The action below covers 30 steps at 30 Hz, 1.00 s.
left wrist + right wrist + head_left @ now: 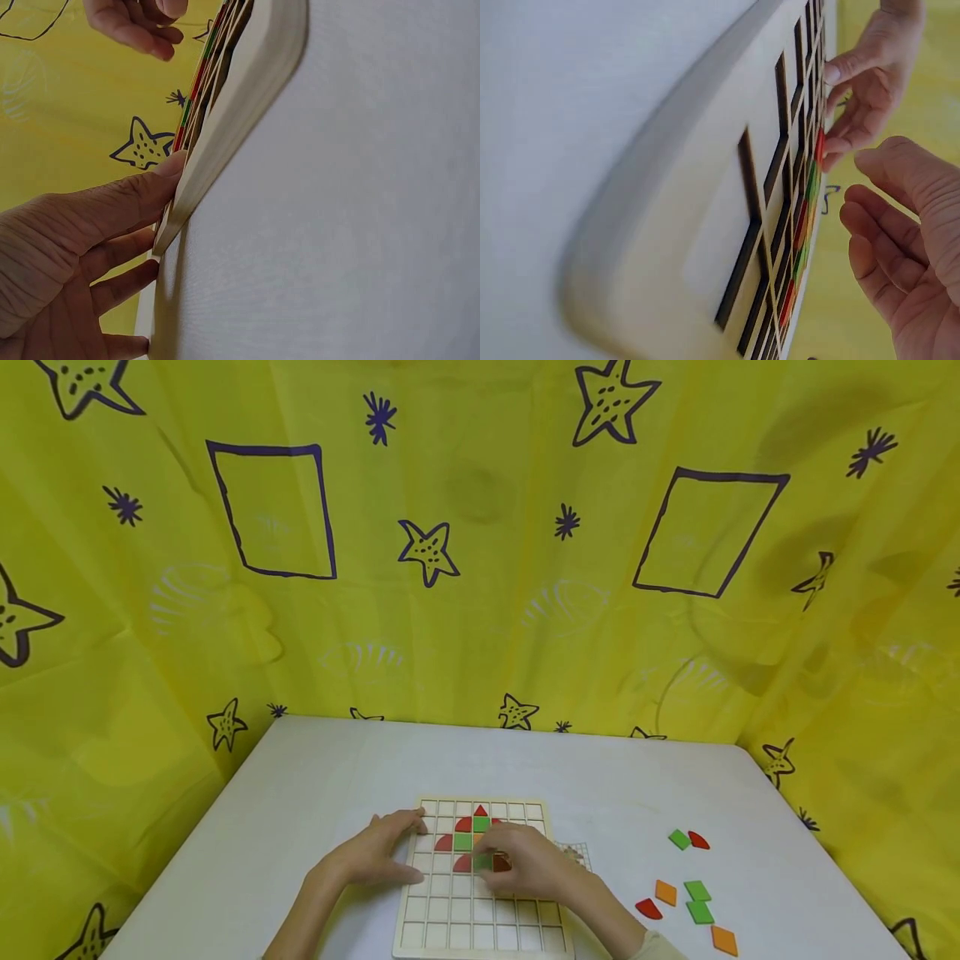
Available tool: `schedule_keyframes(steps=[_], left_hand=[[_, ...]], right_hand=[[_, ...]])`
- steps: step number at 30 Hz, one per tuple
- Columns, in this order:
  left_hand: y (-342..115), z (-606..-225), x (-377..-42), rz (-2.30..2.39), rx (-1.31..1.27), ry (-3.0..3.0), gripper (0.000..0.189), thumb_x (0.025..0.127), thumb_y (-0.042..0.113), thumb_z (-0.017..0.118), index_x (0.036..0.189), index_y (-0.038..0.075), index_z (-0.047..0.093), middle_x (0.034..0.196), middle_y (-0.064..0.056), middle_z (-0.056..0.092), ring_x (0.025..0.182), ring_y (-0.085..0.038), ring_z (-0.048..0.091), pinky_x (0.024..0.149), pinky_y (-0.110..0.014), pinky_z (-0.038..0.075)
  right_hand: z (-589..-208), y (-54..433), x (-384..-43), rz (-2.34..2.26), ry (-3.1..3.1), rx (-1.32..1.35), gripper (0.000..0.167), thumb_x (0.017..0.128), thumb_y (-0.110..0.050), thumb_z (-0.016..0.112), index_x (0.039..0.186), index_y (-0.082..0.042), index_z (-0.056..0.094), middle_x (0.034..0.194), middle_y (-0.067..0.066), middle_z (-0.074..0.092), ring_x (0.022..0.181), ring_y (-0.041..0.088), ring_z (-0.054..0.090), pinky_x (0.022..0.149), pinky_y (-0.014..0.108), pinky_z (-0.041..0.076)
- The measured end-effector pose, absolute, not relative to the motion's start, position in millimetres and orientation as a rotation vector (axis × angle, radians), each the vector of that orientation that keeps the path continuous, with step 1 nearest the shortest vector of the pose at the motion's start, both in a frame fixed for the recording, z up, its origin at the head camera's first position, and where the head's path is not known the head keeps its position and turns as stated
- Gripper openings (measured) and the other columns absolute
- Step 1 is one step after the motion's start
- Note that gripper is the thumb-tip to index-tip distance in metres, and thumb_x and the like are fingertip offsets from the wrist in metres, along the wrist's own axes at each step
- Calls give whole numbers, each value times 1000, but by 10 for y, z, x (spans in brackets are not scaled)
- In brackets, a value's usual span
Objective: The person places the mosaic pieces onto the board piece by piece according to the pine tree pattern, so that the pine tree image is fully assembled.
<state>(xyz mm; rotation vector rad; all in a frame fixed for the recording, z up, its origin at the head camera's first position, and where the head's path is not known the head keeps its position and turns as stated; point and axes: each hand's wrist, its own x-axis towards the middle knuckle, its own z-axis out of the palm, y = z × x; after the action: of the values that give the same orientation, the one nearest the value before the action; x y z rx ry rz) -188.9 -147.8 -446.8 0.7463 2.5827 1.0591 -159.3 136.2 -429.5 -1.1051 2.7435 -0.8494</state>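
A pale wooden grid board (459,910) lies on the table in the head view. Set in its upper cells are a red triangle (481,811), red quarter-round tiles (444,842), green square tiles (462,842) and a partly covered orange tile. My left hand (375,852) rests along the board's left side, thumb at the edge and fingers spread. Over the tiles hovers my right hand (525,864), hiding some of them. In the right wrist view, that hand's loosely bent fingers (885,247) stand apart from the thumb, with nothing between them.
Loose tiles lie right of the board: green squares (697,891), orange squares (665,893) and red quarter-rounds (648,908). A small gridded picture card (576,853) is partly hidden behind the right hand. A yellow patterned curtain (480,635) surrounds the white table (337,760).
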Motion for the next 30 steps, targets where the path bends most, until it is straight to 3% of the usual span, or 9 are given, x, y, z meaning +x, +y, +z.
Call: schedule_keyframes(steps=[5,13,23,30], left_hand=[[-1476,-4485,-1892,1065,736,2576,47,78,20,88,114,13,59,154,-20,47,147,-46,36,118,-75,9],[-1475,-4489,-1892,1059,720,2575,47,78,20,88,114,13,59,154,-20,48,147,-45,36,118,-75,10],[-1508,-4471,-1891,1072,765,2581,46,79,20,87,115,11,59,154,-20,47,147,-46,36,120,-73,9],[-1504,-4468,-1887,1071,766,2578,46,79,20,88,114,11,59,155,-21,47,147,-46,35,119,-74,8]], right_hand=[[-4327,1512,-1503,-1042,2726,-1113,12,91,-12,77,102,-10,74,95,-2,72,83,9,61,76,23,55],[-4346,1785,-1389,-1179,2736,-1034,14,91,-9,75,105,-9,74,99,-1,74,87,14,65,71,25,57],[-4372,2201,-1353,-1233,2865,-1041,18,88,-4,77,104,-8,72,98,3,75,77,15,64,66,26,56],[-4315,2479,-1316,-1250,3009,-973,18,89,-3,77,104,-12,74,99,0,76,83,5,62,67,24,55]])
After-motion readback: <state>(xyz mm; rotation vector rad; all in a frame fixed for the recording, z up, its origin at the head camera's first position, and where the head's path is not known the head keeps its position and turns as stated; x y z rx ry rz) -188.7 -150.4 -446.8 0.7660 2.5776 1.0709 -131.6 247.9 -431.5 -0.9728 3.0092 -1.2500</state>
